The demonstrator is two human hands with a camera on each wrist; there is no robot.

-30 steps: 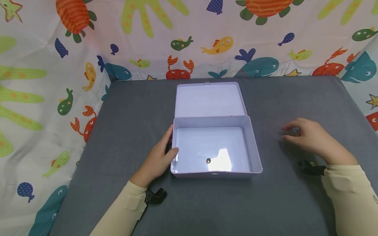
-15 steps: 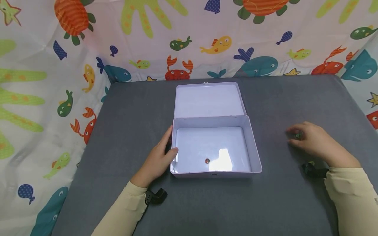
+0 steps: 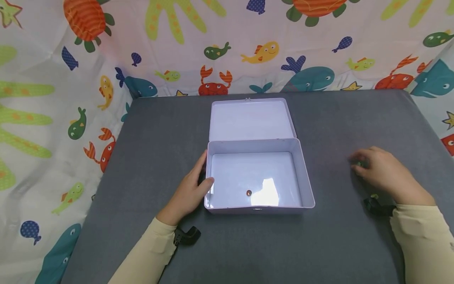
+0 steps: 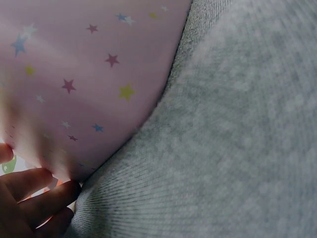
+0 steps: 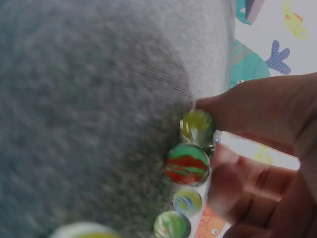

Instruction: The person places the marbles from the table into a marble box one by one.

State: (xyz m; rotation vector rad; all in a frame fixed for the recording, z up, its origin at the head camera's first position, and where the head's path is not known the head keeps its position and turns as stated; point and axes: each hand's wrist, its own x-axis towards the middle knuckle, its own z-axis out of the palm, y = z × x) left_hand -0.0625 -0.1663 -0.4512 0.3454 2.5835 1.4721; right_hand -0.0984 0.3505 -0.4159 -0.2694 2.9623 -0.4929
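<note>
A pale lilac box lies with its lid folded back on a grey cloth. My left hand holds its left wall, thumb over the rim and fingers along the outside; the left wrist view shows stars printed on that outer side. Inside the box sits one small reddish marble. My right hand curves low over several glass marbles to the right. In the right wrist view its upper finger or thumb meets a yellow marble, beside a red-green marble, a blue-streaked marble and a green-white marble.
Another yellowish marble lies near the right wrist camera. A white curtain printed with sea animals hangs behind the table and along its sides. The grey tablecloth spreads around the box.
My right hand has shifted slightly right and toward me, its fingers moving over the marbles. The left hand and box stay where they were.
</note>
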